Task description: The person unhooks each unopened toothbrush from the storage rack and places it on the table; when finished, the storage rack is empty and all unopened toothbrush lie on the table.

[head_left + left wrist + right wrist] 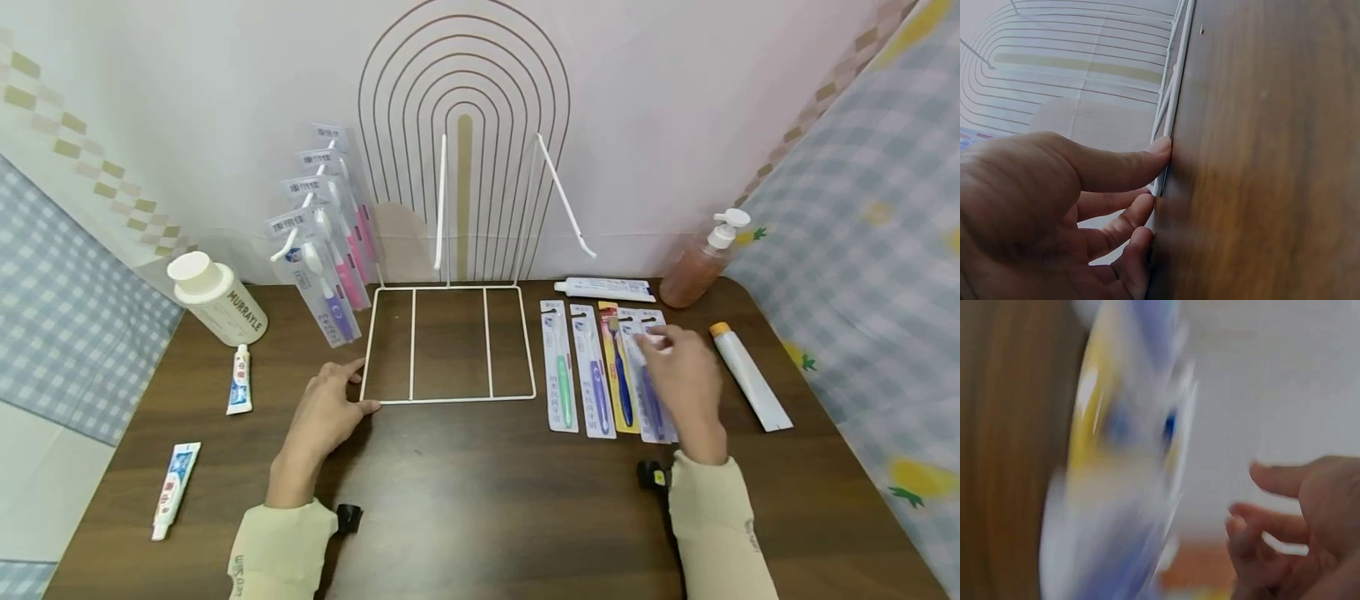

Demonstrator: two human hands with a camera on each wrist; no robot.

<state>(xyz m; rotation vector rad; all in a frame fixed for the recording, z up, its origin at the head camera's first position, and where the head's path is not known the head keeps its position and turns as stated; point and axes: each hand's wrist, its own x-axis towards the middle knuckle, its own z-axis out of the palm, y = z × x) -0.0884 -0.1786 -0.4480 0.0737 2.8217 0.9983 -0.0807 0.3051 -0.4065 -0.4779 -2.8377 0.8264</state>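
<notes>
A white wire display rack [450,402] stands on the brown table, with three prongs sticking out from its upright part. My left hand [324,410] pinches the front left corner of its base between thumb [1157,153] and fingers. Several packaged toothbrushes [322,283] hang on the left prong, with purple and pink handles. Right of the rack, more packaged toothbrushes [596,375] lie in a row, one on a yellow card [609,333]. Over the right end of that row is my right hand [684,375]; in the right wrist view its fingers are apart from the blurred packages [1116,450].
At the left stand a white bottle [221,300] and two small toothpaste tubes, one near [176,487] and one farther [239,379]. A pump bottle [693,271], a white tube [607,289] and an orange-capped tube [750,375] are at the right. A patterned backdrop closes off the back.
</notes>
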